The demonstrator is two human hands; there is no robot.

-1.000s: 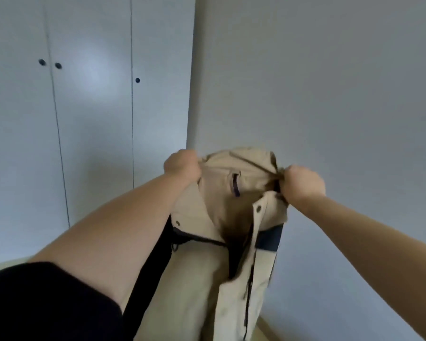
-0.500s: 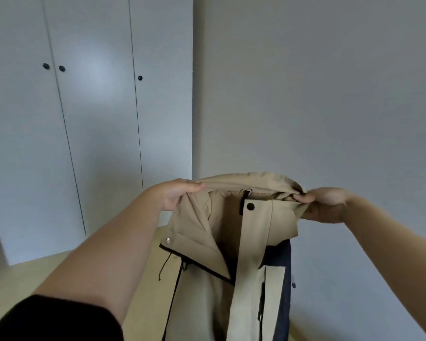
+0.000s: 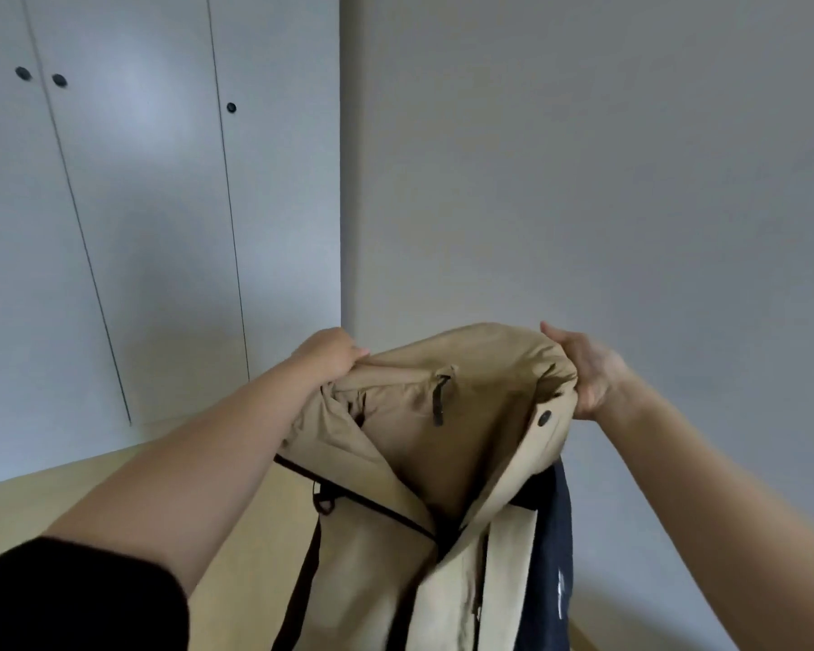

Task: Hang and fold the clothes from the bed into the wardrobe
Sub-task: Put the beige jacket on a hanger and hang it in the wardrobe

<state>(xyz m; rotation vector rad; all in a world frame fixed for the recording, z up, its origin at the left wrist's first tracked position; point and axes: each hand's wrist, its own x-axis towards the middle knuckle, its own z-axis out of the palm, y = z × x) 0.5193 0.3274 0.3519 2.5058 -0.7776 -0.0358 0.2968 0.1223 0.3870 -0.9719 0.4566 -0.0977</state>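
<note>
A beige jacket (image 3: 395,462) with navy panels and a hood hangs in front of me, held up by its collar. My left hand (image 3: 327,354) grips the left side of the hood edge, fingers curled over the fabric. My right hand (image 3: 588,373) holds the right side of the hood, fingers wrapped round the cloth. The jacket's front is open and its lower part drops out of the frame. The white wardrobe (image 3: 137,204) stands at the left with its doors closed. The bed is out of view.
A plain grey wall (image 3: 583,157) fills the right half behind the jacket. Wooden floor (image 3: 90,491) shows below the wardrobe doors. Small dark knobs (image 3: 59,80) sit on the doors.
My hands have spread the hood wider and turned the jacket slightly, so its inner lining and hanging loop face me. The view has dropped a little toward the floor.
</note>
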